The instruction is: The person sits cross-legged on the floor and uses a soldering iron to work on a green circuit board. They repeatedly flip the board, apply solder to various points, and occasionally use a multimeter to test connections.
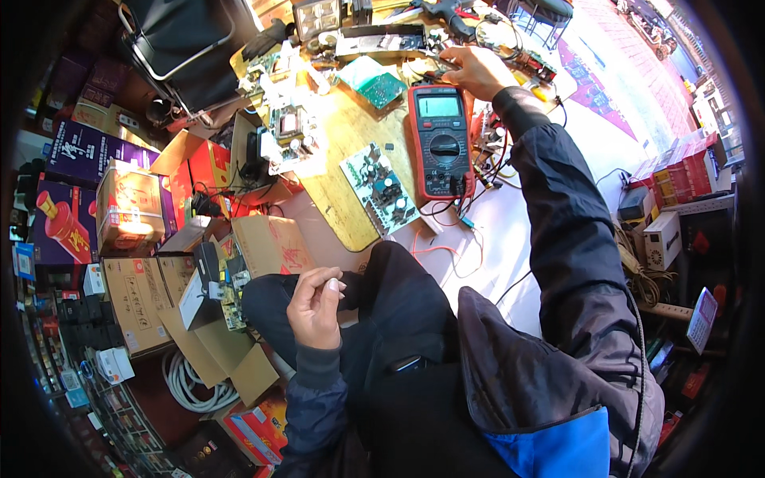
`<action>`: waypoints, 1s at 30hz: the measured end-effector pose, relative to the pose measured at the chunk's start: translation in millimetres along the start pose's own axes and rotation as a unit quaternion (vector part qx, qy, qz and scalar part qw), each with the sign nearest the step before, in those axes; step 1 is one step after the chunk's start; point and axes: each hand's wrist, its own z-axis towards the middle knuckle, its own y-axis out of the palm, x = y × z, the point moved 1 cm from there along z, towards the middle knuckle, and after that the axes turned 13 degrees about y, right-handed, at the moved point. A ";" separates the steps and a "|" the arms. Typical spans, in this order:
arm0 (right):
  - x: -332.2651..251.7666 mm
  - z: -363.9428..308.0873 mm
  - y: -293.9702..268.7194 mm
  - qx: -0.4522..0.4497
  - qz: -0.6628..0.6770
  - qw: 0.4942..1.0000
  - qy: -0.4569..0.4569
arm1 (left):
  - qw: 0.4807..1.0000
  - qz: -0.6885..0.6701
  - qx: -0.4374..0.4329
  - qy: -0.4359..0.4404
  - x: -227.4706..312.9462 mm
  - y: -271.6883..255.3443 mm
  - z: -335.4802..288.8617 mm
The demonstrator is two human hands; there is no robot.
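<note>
On the yellow table [335, 199], the red meter [444, 146] lies just on the near side of my right hand [476, 73], whose bent fingers may or may not pinch something, I cannot tell, the white circuit board [381, 187] sits nearer left, and my left hand [315, 307] curls loosely, thumb against fingers.

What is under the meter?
Wood shows along the upper left side of the meter; whatever is directly beneath cannot be seen, because the meter covers it.
</note>
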 end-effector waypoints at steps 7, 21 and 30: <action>14.1 -36.8 -31.1 0.051 0.131 0.989 0.042 | 1.000 0.007 -0.004 -0.003 -6.7 -1.4 -0.1; 238.5 -438.7 -89.7 -0.286 0.556 0.695 0.354 | 1.000 0.023 -0.001 0.005 -7.5 -6.6 -3.4; 243.4 -648.8 161.2 -0.657 0.104 0.617 0.421 | 0.961 0.178 -0.059 0.202 -7.3 54.7 23.9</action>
